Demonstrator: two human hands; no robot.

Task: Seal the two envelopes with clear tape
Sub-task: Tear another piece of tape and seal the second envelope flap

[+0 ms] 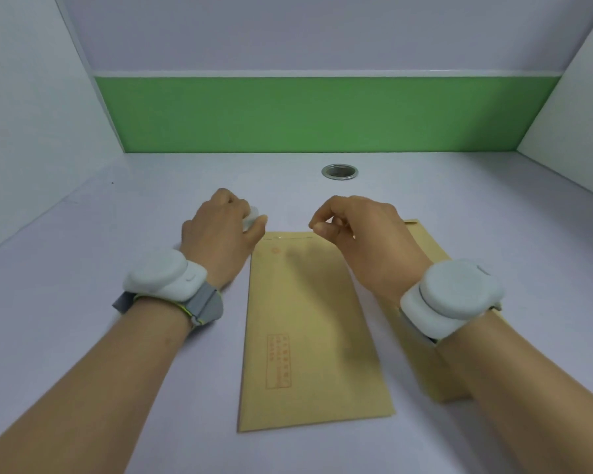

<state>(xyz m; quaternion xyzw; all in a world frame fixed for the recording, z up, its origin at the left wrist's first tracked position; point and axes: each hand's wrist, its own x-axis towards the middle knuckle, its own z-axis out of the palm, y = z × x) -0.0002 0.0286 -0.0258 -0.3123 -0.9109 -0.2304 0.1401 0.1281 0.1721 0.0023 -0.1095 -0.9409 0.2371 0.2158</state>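
- Fingers of the left hand (pixel 220 227) curl round the tape roll (pixel 252 217), left of centre; right hand (pixel 360 230) pinches thumb to forefinger, perhaps on tape, though none shows.
- Front envelope (pixel 308 330) lies centre frame, second envelope (pixel 428 244) under it, right.
- Best: lay tape flat along the top flap.

Pale lilac desk (pixel 83 302), round metal cable grommet (pixel 340 171) set near its back edge, brown kraft envelope (pixel 308 330) lying flat at centre, second kraft envelope (pixel 435 248) just beside it on the right
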